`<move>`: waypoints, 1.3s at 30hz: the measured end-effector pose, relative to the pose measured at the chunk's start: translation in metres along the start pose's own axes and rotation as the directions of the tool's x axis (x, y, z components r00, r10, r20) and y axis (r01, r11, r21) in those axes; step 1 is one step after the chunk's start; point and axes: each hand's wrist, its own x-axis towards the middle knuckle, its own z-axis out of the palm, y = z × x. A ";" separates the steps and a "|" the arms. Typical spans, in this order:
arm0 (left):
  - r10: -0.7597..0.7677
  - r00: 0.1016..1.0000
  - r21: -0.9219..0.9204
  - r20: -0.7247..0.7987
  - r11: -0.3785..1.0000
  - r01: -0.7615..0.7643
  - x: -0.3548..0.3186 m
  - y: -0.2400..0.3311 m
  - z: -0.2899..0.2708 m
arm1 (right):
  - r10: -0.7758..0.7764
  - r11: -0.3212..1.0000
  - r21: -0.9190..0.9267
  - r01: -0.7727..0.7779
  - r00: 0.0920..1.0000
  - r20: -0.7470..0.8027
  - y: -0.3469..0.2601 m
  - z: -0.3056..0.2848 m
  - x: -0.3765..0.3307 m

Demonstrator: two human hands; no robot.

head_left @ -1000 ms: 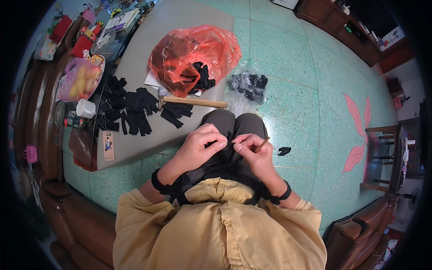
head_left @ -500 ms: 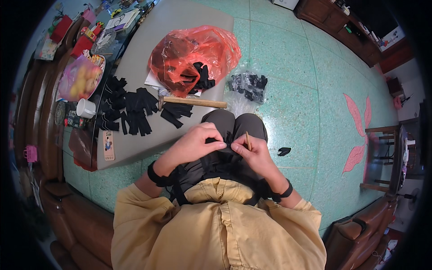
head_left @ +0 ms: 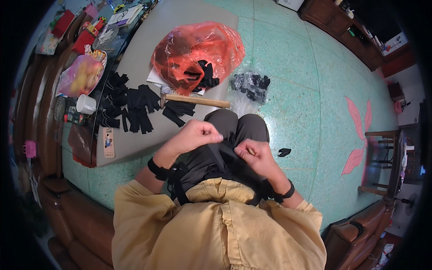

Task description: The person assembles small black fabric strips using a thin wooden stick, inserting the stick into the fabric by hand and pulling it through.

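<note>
Over my lap, my left hand (head_left: 198,135) is closed in a pinch, thumb against the fingers; what it holds, if anything, is too small to make out. My right hand (head_left: 255,155) is closed too, its fingertips on a dark, motion-blurred black fabric strip (head_left: 227,155) that lies against my dark trousers. No stick shows in that hand now. Ahead of my knees, a wooden-handled hammer (head_left: 198,100) rests on the grey bench (head_left: 135,49). Flat black fabric strips (head_left: 143,105) lie in piles to its left, and a few more (head_left: 177,110) sit under the handle.
A red plastic bag (head_left: 198,49) with black pieces at its mouth stands on the bench. A clear bag of black pieces (head_left: 251,85) is beyond my knees. A phone (head_left: 109,141), a white mug (head_left: 85,104) and a fruit bag (head_left: 83,74) are left. One black piece (head_left: 284,152) lies on the floor.
My hands have drawn apart, the left slightly up and the right slightly down. The thin wooden stick seen in my right hand no longer shows. A blurred black strip now appears between them.
</note>
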 end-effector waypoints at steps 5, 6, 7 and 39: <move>-0.154 0.978 -0.370 -0.138 0.924 0.093 -0.012 -0.006 0.023 | 0.056 0.998 0.030 -0.050 0.957 -0.284 0.007 0.009 0.003; -0.118 0.985 -0.374 -0.129 0.925 0.062 -0.012 -0.011 0.025 | 0.052 0.998 0.042 -0.041 0.955 -0.293 0.007 0.010 0.002; -0.094 0.985 -0.387 -0.142 0.921 0.032 -0.013 -0.013 0.026 | 0.007 0.999 0.039 0.003 0.969 -0.248 0.013 0.009 0.001; -0.240 0.969 -0.813 0.063 0.550 0.189 -0.018 0.015 0.023 | -0.635 0.455 -0.655 0.603 0.736 0.236 -0.001 -0.010 0.026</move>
